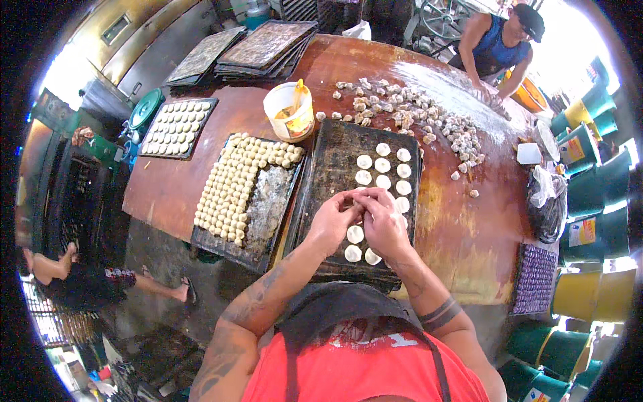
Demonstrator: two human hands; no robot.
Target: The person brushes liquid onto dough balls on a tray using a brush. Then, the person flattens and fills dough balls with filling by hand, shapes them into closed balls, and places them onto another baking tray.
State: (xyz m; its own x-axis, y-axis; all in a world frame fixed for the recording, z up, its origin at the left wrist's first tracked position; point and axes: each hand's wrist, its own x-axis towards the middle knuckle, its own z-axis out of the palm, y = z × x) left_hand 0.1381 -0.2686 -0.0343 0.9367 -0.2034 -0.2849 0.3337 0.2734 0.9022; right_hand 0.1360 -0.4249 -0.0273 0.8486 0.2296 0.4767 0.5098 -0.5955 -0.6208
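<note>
My left hand [333, 220] and my right hand [383, 218] meet over a dark baking tray [327, 161], fingers pinched together at the tips. Whatever is between them is hidden by the fingers. Pale flattened dough rounds [382, 165] lie in rows on the right side of this tray, some partly covered by my hands. To the left, a second dark tray [264, 228] carries many small dough balls [224, 194] packed close; its right part shows bare, whitish metal. Just beyond the trays stands a white bucket [284, 107] with a yellow-orange handle [299, 94] sticking out.
Floury dough lumps [402, 114] are spread across the wooden table [469, 234]. At the far right a co-worker [499, 47] presses hands on the floured surface. Another dough tray [177, 127] and stacked trays [268, 43] lie far left. Purple pieces on a tray [534, 278] sit right.
</note>
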